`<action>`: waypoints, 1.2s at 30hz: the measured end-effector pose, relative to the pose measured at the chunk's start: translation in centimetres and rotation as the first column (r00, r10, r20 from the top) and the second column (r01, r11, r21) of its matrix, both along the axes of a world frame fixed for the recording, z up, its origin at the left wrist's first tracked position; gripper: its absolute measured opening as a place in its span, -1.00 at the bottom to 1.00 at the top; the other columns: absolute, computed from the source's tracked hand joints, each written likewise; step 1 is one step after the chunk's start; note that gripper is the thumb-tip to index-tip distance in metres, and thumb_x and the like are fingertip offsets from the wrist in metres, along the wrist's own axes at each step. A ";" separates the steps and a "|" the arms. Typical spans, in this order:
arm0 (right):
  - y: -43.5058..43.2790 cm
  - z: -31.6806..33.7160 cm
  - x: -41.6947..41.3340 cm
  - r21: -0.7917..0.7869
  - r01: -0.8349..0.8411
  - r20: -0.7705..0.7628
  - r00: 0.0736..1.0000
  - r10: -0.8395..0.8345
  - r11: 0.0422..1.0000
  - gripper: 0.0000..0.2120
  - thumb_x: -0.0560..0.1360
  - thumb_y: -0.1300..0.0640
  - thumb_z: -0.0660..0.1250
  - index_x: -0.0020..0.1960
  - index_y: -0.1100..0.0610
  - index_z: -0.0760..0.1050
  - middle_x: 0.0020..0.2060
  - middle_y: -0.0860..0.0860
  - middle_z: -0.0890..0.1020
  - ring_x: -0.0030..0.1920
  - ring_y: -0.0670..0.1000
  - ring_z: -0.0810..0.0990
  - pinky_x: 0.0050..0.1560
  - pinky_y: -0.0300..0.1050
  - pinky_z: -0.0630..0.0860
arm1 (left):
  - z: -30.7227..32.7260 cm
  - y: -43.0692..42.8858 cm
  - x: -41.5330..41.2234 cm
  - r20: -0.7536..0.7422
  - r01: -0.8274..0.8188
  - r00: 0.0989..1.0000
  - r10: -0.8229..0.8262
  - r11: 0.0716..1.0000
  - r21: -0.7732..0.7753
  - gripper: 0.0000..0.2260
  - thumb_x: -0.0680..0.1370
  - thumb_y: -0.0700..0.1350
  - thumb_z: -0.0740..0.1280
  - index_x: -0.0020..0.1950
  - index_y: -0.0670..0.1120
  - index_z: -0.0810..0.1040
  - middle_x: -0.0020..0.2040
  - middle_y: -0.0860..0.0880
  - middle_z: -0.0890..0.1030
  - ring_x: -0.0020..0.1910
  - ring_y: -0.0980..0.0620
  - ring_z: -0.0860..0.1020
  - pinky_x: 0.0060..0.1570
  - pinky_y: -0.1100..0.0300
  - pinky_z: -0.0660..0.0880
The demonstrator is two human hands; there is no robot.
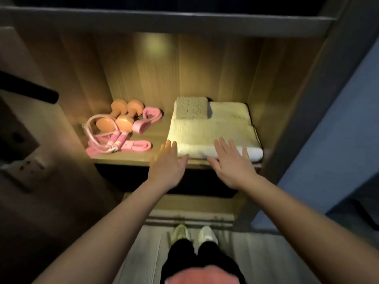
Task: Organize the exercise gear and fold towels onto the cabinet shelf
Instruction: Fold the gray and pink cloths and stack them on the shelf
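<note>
Both hands reach toward the lit cabinet shelf (123, 160) with fingers straight and spread, holding nothing. The left hand (167, 171) is over the shelf's front edge, just beside the near left corner of the folded white towel (213, 130). The right hand (232, 167) is over the towel's front fold, and its fingertips cover part of that edge. From this angle I cannot tell whether either palm actually touches the towel or the shelf, and motion blur softens both hands.

The white towel lies flat on the right half of the shelf, and its far right edge is close to the cabinet's side wall. A smaller grey-beige towel (191, 108) with a waffle texture sits on its back left corner. Something dark shows just behind that small towel, too little of it to identify.

On the left half of the shelf the exercise gear is grouped together. A pair of orange dumbbells (124, 121) lies side by side, and a pink jump rope (115, 141) is coiled in front of them, its loops overlapping the near dumbbell head. A pink resistance band (146, 117) lies just to the right of the dumbbells, and a flat pink strap (137, 144) lies beside the rope handles. How these pink pieces join is hard to make out.

Below the shelf the cabinet is in deep shadow. Pale shoes (181, 232) stand on the floor. A blurred pink shape (194, 276) is cut off by the bottom edge, and a dark bar (28, 89) enters from the left.
</note>
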State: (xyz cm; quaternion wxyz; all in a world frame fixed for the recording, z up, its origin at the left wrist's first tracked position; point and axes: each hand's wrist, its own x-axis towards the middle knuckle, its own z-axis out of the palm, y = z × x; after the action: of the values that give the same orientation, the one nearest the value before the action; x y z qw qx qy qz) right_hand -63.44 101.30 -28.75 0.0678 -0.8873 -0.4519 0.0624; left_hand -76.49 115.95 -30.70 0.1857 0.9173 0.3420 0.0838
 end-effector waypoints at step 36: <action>-18.4 -13.0 -20.7 0.144 0.109 -0.561 0.828 -0.009 0.983 -0.59 0.61 0.02 0.25 0.44 0.06 0.40 0.42 -0.07 0.42 0.46 -0.09 0.27 0.37 -0.33 0.11 | -11.7 -17.9 -21.5 0.156 0.065 0.988 0.000 0.909 -0.412 -0.85 0.54 -0.20 0.28 -0.04 0.05 0.55 -0.04 0.18 0.47 -0.07 0.24 0.47 -0.09 0.24 0.42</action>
State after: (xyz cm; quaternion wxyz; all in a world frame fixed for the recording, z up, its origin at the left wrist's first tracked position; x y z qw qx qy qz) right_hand -84.13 82.92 -41.78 0.2742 -0.8349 -0.3882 0.2777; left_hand -97.94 98.04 -42.43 0.4035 0.8532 0.3217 0.0759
